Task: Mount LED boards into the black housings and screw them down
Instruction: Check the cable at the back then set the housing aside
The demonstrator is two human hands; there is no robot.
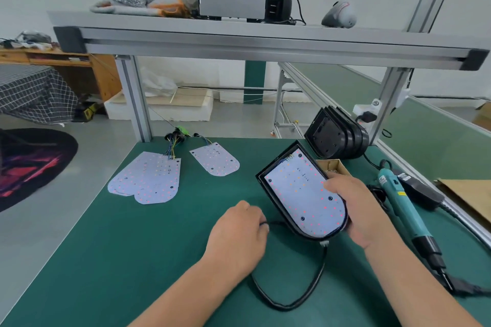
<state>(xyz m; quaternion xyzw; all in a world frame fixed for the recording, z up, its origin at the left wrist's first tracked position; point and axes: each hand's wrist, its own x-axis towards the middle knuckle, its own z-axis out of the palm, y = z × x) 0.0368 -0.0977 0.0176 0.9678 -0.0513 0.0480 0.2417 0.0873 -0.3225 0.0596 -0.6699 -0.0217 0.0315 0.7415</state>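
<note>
A black round-ended housing point(267, 190) is held above the right half of the green counter point(132, 247), tilted so its open face turns up and to the left. Its long axis runs from the far edge to the near edge. The square end points away and the rounded end points at the person. A white LED board point(300, 194) dotted with red lights fills the housing. The right hand point(356, 207) has its grip curled round the housing's right side, thumb on the board. The left hand point(239, 233) rests on the counter, its grip curled over a thin black cable point(313, 287) that loops from the rounded end.

A small cardboard box point(332, 166) sits just beyond the right hand, with stacked black housings point(334, 138) at the far right corner. A teal electric screwdriver point(403, 210) lies along the right edge. Loose white LED boards point(148, 180) lie towards the far left.
</note>
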